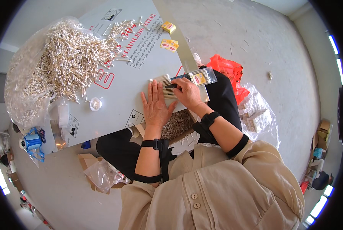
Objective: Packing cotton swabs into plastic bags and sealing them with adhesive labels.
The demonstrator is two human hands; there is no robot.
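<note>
My left hand (156, 107) lies flat on the metal-sheet table, its fingertips on a row of cotton swabs (164, 79) set side by side. Just to the right, my right hand (188, 94) has its fingers curled round a black flat strip (172, 86) at the edge of that row. Beyond these fingers lies a clear plastic packet (209, 74) with a yellow card (199, 79) and white swab tips showing in it. The far end of the strip runs toward the packet; whether it goes inside is hard to see.
A large clear bag spills a heap of loose cotton swabs (70, 50) at left. Yellow cards (169, 45), a small tub (95, 104) and a blue bottle (33, 142) are also there. Below the table edge stands a box of swabs (177, 124); right, a red bag (223, 69) and bagged packets (257, 115).
</note>
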